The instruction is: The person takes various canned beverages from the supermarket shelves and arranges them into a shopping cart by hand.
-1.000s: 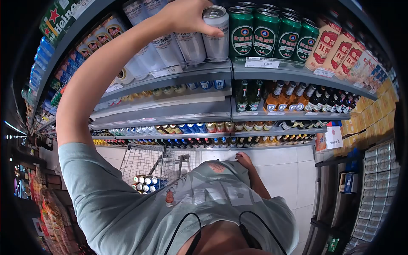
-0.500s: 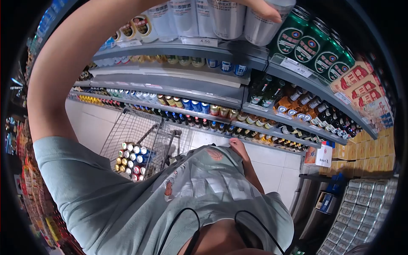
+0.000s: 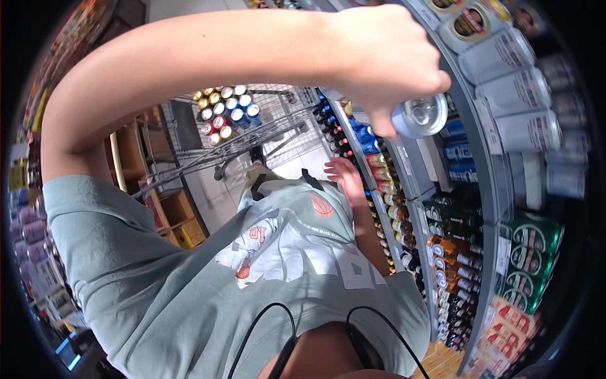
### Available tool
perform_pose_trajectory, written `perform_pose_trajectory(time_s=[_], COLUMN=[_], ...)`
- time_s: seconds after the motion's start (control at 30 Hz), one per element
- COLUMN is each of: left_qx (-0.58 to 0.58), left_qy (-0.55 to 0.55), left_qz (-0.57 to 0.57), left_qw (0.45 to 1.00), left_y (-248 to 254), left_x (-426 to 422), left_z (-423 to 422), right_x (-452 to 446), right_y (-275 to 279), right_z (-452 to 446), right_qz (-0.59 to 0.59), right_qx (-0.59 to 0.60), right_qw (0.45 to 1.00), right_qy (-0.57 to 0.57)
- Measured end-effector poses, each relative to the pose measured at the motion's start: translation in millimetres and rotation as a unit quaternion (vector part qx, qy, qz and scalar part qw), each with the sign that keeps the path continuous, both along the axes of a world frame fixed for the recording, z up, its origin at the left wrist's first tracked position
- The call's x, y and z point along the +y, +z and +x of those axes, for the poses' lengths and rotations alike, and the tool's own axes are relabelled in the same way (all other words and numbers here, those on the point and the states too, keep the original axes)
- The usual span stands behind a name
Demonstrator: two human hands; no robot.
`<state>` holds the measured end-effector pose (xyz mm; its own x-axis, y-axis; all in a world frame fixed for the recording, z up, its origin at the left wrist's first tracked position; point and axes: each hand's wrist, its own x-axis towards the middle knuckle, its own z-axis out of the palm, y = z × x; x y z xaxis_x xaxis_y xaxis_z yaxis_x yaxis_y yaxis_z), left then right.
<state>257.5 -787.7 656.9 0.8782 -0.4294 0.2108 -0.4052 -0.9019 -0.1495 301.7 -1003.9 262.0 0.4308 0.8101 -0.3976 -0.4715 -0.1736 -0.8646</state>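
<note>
My left hand [image 3: 391, 60] reaches across the view, closed around a pale silver can [image 3: 424, 117] whose top faces me. The fingers hide much of the can's side. It hangs in front of the drinks shelf, nearest the shelf edge [image 3: 464, 82]. My right hand [image 3: 344, 175] is low by my shirt, fingers apart, holding nothing. Beyond my body, a wire shopping cart [image 3: 189, 165] holds several cans [image 3: 221, 110] with gold, silver, red and blue colours, standing upright together.
White cans [image 3: 521, 91] line the upper shelf, with green can packs [image 3: 533, 259] further along. Lower shelves hold bottles [image 3: 451, 265] and blue cans [image 3: 459, 151]. Wooden display boxes [image 3: 180, 211] stand left of me on the tiled floor [image 3: 218, 205].
My left hand has come away from the upper shelf with a can. My view has turned left, bringing the cart nearer the top middle. My right hand's fingers have spread.
</note>
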Motion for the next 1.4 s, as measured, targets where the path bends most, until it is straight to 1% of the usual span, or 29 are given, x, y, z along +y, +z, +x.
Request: perform_pose_trajectory(time_s=[0.03, 0.1, 0.13, 0.2, 0.3, 0.37, 0.4, 0.43, 0.5, 0.53, 0.57, 0.63, 0.67, 0.7, 0.77, 0.8, 0.83, 0.9, 0.97, 1.0, 1.03, 1.1, 1.13, 1.17, 1.23, 1.27, 1.3, 1.37, 1.4], left_qx=[-0.006, 0.07, 0.069, 0.084, 0.125, 0.123, 0.111, 0.114, 0.078, 0.093, 0.104, 0.106, 0.122, 0.099, 0.094, 0.124, 0.099, 0.13, 0.116, 0.105, 0.11, 0.102, 0.082, 0.085, 0.048, 0.067, 0.072, 0.114, 0.098], left_qy=[0.028, 0.089, 0.109, 0.133, 0.19, 0.207, 0.228, 0.227, 0.242, 0.25, 0.263, 0.28, 0.294, 0.293, 0.303, 0.306, 0.301, 0.304, 0.308, 0.311, 0.312, 0.311, 0.318, 0.321, 0.356, 0.356, 0.361, 0.37, 0.372], left_qz=[0.033, 0.05, 0.037, 0.022, -0.026, -0.044, -0.06, -0.067, -0.101, -0.111, -0.129, -0.155, -0.188, -0.235, -0.215, -0.227, -0.241, -0.27, -0.294, -0.313, -0.319, -0.327, -0.329, -0.334, -0.285, -0.319, -0.325, -0.337, -0.326], left_qw=[0.999, 0.992, 0.991, 0.987, 0.974, 0.969, 0.965, 0.965, 0.962, 0.957, 0.95, 0.942, 0.929, 0.921, 0.924, 0.916, 0.917, 0.904, 0.897, 0.891, 0.888, 0.887, 0.885, 0.882, 0.889, 0.876, 0.871, 0.858, 0.864], left_y=[-18.2, -52.5, -73.1, -111.7, -161.2, -201.1, -222.5, -243.3, -285.6, -304.5, -324.4, -357.6, -374.6, -394.4, -425.0, -434.7, -449.7, -475.4, -501.4, -513.0, -522.3, -540.7, -553.7, -565.4, -585.1, -595.0, -600.2, -613.4, -624.3], left_x=[13.2, 41.9, 57.8, 90.0, 123.8, 145.2, 154.6, 163.8, 184.4, 193.2, 200.5, 217.0, 224.3, 229.6, 232.9, 235.7, 237.8, 238.7, 240.2, 240.1, 241.6, 244.1, 243.6, 243.1, 243.7, 242.6, 241.8, 249.8, 250.0], left_z=[-5.8, -16.4, -22.6, -34.2, -54.5, -65.5, -70.9, -76.7, -86.4, -89.8, -94.3, -103.1, -108.5, -116.1, -125.8, -129.3, -132.9, -136.1, -139.2, -141.0, -142.6, -145.0, -147.2, -150.1, -154.5, -157.3, -159.5, -162.0, -164.6], right_x=[15.9, 53.8, 74.5, 118.7, 178.9, 216.9, 232.6, 248.9, 280.9, 295.0, 303.1, 324.1, 333.6, 341.3, 364.9, 370.6, 373.0, 371.2, 363.7, 362.5, 370.3, 386.9, 383.7, 380.7, 383.4, 383.9, 382.8, 393.3, 400.0], right_y=[8.4, 16.9, 21.3, 36.4, 32.3, 26.3, 36.4, 17.6, -14.6, -30.1, -44.7, -51.8, -62.3, -66.5, -76.1, -87.5, -103.7, -140.1, -185.0, -197.3, -190.7, -181.2, -203.9, -220.6, -243.2, -254.1, -262.6, -283.4, -287.9], right_z=[1.4, 2.7, 4.8, 7.3, 14.9, 18.0, 14.7, 19.2, 11.5, 6.3, 3.5, -1.6, -0.8, -1.3, -6.4, -9.3, -11.0, -11.5, -9.0, -6.5, -12.2, -19.8, -16.1, -19.6, -26.8, -27.0, -32.2, -38.6, -35.6], right_qz=[0.067, 0.109, 0.096, 0.061, 0.038, 0.008, -0.024, 0.019, -0.041, -0.078, -0.097, -0.113, -0.123, -0.098, -0.249, -0.259, -0.275, -0.298, -0.267, -0.257, -0.264, -0.351, -0.353, -0.359, -0.28, -0.306, -0.313, -0.328, -0.375], right_qx=[0.078, 0.204, 0.201, 0.24, 0.3, 0.284, 0.266, 0.286, 0.258, 0.245, 0.221, 0.207, 0.21, 0.236, 0.2, 0.2, 0.19, 0.178, 0.226, 0.22, 0.224, 0.185, 0.228, 0.231, 0.087, 0.1, 0.104, 0.04, 0.067], right_qw=[0.994, 0.972, 0.973, 0.969, 0.953, 0.958, 0.963, 0.953, 0.963, 0.965, 0.969, 0.969, 0.966, 0.958, 0.94, 0.937, 0.934, 0.928, 0.925, 0.927, 0.924, 0.9, 0.884, 0.88, 0.927, 0.918, 0.914, 0.92, 0.895], right_qy=[0.031, 0.051, 0.061, 0.027, -0.004, 0.03, 0.041, 0.1, 0.065, 0.048, 0.056, 0.076, 0.088, 0.128, 0.12, 0.125, 0.129, 0.135, 0.147, 0.16, 0.16, 0.18, 0.206, 0.208, 0.232, 0.231, 0.235, 0.212, 0.232])
